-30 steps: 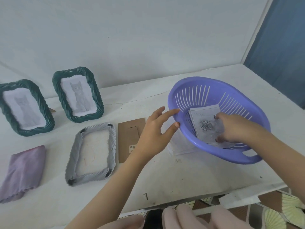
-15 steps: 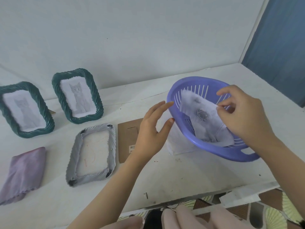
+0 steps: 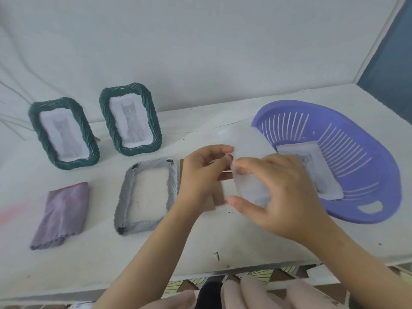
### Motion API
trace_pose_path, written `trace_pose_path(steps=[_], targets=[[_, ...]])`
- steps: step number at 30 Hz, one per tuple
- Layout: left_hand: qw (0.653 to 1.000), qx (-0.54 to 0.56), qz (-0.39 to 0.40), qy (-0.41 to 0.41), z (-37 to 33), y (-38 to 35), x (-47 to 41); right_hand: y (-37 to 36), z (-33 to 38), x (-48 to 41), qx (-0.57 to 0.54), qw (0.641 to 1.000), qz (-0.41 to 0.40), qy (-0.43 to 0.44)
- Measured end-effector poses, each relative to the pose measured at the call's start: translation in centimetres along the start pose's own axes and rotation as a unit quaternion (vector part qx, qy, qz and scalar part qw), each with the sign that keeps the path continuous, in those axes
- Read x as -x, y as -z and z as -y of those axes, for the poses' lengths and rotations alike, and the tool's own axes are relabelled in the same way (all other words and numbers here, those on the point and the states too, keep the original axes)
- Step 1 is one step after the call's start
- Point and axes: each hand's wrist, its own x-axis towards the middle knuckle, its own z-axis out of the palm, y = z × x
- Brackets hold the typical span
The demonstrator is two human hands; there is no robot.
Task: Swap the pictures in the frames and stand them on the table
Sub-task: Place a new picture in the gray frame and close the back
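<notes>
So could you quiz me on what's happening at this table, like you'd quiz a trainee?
1. True or false: the two dark green twisted-rim picture frames stand upright, each showing a cat picture.
2. How many frames lie flat on the white table?
3. The left hand and right hand together hold: A) a white paper sheet, B) a spoon, C) a cup.
Key: 1 true; 2 one, the grey ribbed picture frame; 3 A.
</notes>
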Motion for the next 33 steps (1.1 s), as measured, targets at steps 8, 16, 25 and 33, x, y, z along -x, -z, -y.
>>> trace_pose_path(steps=[8, 16, 25, 33], targets=[[0.996, -0.007, -0.082, 0.024, 1.4, 7.0, 0.5, -5.6, 2.4, -1.1, -0.214, 0.947, 0.029, -0.238], [0.983, -0.126, -0.128, 0.024, 2.0, 14.8, 1.1, -10.3, 5.6, -3.0, -0.42, 0.834, 0.049, -0.355], [0.926, -0.345, -0.156, 0.011, 3.3, 19.5, 1.1, -14.7, 8.4, -4.4, -0.223, 0.921, 0.129, -0.291], [0.86, -0.497, -0.1, -0.059, 4.5, 21.6, 0.7, -15.6, 9.3, -5.2, -0.094, 0.949, 0.191, -0.233]])
